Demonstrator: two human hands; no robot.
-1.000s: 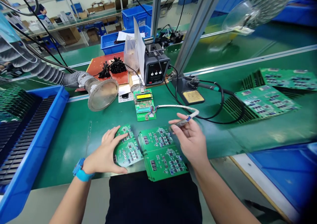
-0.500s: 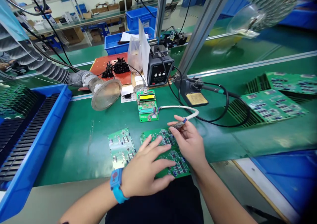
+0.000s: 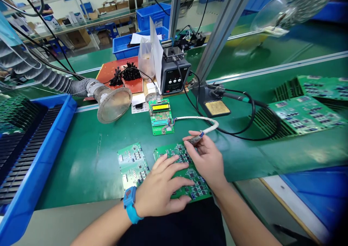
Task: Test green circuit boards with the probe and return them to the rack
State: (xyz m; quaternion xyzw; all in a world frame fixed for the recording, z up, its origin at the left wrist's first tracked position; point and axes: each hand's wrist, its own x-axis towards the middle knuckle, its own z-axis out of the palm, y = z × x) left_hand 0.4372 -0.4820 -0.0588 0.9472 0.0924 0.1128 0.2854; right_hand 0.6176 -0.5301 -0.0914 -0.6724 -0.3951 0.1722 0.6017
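Observation:
My left hand [image 3: 160,190] lies flat with spread fingers on a stack of green circuit boards [image 3: 187,173] at the near edge of the green bench. My right hand [image 3: 205,157] pinches a small connector plug [image 3: 195,140] on the end of a white cable [image 3: 201,120], held just above the top of the same stack. The cable runs back to a small green tester board with a yellow display [image 3: 161,116]. Another pair of green circuit boards [image 3: 132,163] lies to the left of the stack, untouched.
A fume extraction hose with a clear funnel [image 3: 114,103] reaches in from the left. A soldering station [image 3: 175,75] and iron stand [image 3: 214,106] sit behind. A blue tray of boards [image 3: 24,151] is on the left, more board stacks [image 3: 304,110] at right.
My left hand left the left-hand boards and moved right onto the stack, where it now rests flat. My right hand with the plug has come down closer to the stack.

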